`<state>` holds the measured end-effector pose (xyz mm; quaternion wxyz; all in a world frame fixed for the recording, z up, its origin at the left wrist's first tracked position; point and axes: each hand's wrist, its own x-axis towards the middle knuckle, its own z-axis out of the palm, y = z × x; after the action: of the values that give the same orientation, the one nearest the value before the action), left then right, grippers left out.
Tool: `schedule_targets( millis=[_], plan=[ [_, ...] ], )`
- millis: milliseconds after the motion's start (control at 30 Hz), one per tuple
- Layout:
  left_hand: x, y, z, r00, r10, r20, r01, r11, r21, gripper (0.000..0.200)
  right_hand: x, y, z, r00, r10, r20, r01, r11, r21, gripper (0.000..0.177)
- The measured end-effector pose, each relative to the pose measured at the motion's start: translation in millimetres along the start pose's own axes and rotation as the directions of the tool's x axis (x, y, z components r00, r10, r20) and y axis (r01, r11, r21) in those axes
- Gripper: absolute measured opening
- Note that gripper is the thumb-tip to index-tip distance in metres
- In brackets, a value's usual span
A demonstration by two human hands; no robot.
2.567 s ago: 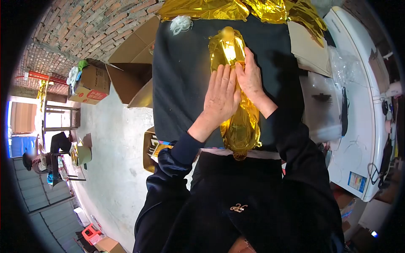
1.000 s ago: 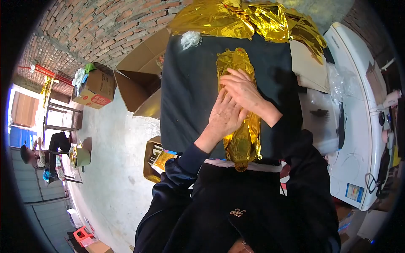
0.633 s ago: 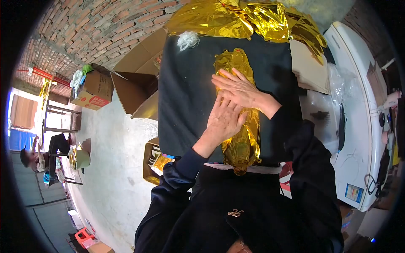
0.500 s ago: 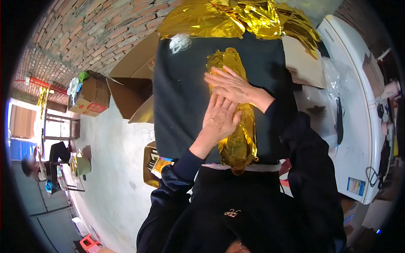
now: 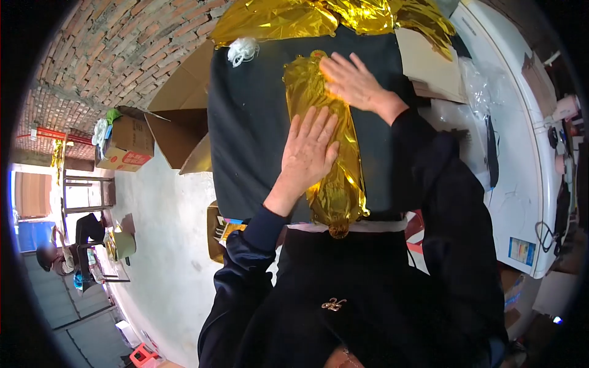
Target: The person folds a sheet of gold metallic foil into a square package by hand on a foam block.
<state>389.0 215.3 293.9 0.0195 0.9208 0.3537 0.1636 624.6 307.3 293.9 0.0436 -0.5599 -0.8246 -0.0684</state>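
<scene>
A flat, deflated gold foil balloon (image 5: 340,184) lies lengthwise on a table covered with black cloth (image 5: 248,122). Its lower end reaches the table edge close to my body. My left hand (image 5: 310,150) rests palm down on the middle of the foil, fingers stretched out. Farther up, my right hand (image 5: 353,84) is spread over the balloon's upper right side, its fingertips at the foil near the top end. Neither hand grips anything. The palms and the foil beneath them are hidden.
More gold foil (image 5: 276,21) is heaped along the table's far edge, near a bundle of white string (image 5: 243,51). An opened cardboard box (image 5: 178,135) stands left of the table, a white appliance (image 5: 512,147) at the right. Another person (image 5: 58,257) is at the far left.
My hands, close together before, have come apart. The right one has slid up and right toward the balloon's far end; the left lies flat on the middle. The view has shifted slightly.
</scene>
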Motion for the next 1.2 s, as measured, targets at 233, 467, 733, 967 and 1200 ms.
schedule_targets(
  millis=[233,467,733,967,1200],
  plan=[
    [0,-3,3,1.0,0.015,-0.005,-0.015,1.0,0.016,0.056,-73,-23,-23,0.984,-0.103,-0.143,0.105,0.994,0.006,0.061],
    [-1,-4,6,0.999,0.028,-0.042,-0.027,0.999,0.028,0.052,-146,-61,-31,0.976,-0.176,-0.128,0.2,0.957,0.211,0.067],
    [0,-6,9,0.994,0.056,-0.096,-0.053,0.998,0.035,0.053,-193,-92,-53,0.952,-0.3,-0.065,0.305,0.897,0.321,0.072],
    [-2,-6,11,0.994,0.05,-0.095,-0.047,0.998,0.033,0.053,-231,-125,-77,0.921,-0.389,-0.02,0.344,0.788,0.511,0.082],
    [-2,-12,22,0.993,0.058,-0.1,-0.058,0.998,0.004,0.053,-198,-157,-78,0.913,-0.402,-0.072,0.381,0.775,0.504,0.087]
  ],
)
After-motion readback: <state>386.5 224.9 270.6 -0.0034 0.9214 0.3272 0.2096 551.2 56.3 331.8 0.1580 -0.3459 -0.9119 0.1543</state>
